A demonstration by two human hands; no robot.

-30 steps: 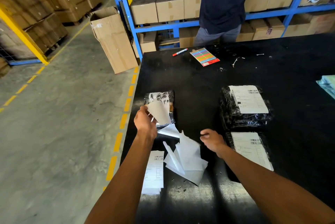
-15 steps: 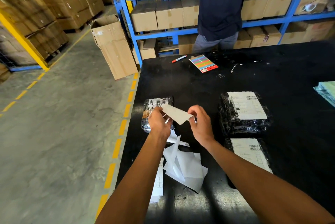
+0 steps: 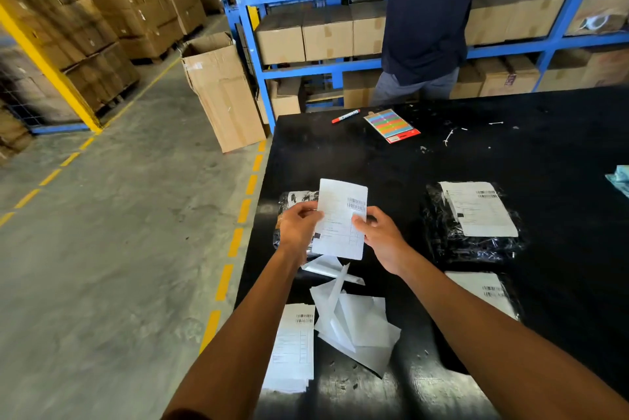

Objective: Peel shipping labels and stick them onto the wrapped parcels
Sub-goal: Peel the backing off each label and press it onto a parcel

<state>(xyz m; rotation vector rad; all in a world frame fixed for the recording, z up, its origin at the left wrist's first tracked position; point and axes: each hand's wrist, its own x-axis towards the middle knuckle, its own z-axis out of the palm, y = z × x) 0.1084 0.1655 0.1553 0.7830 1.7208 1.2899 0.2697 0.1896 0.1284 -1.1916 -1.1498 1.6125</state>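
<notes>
A white shipping label [image 3: 342, 215] with barcodes faces me, held above the black table [image 3: 374, 164]. My left hand [image 3: 297, 227] pinches its left edge and my right hand [image 3: 377, 235] pinches its right edge. Under the label and my left hand lies a wrapped parcel [image 3: 292, 198] without a label, mostly hidden. Two labelled parcels lie to the right: one [image 3: 473, 222] farther off, one [image 3: 483, 293] near my right forearm. A stack of unpeeled labels [image 3: 294, 348] sits at the table's near left edge, beside a heap of peeled backing sheets [image 3: 354, 321].
A red marker [image 3: 345, 116] and a striped colour card [image 3: 391, 125] lie at the far side, with small scraps nearby. A person [image 3: 429, 11] stands behind the table at blue shelving full of cartons. An open carton [image 3: 221, 92] stands on the floor left of the table.
My right hand rose from the table and took the label's right edge. The label turned from curled and edge-on to flat, printed side facing me, over the unlabelled parcel.
</notes>
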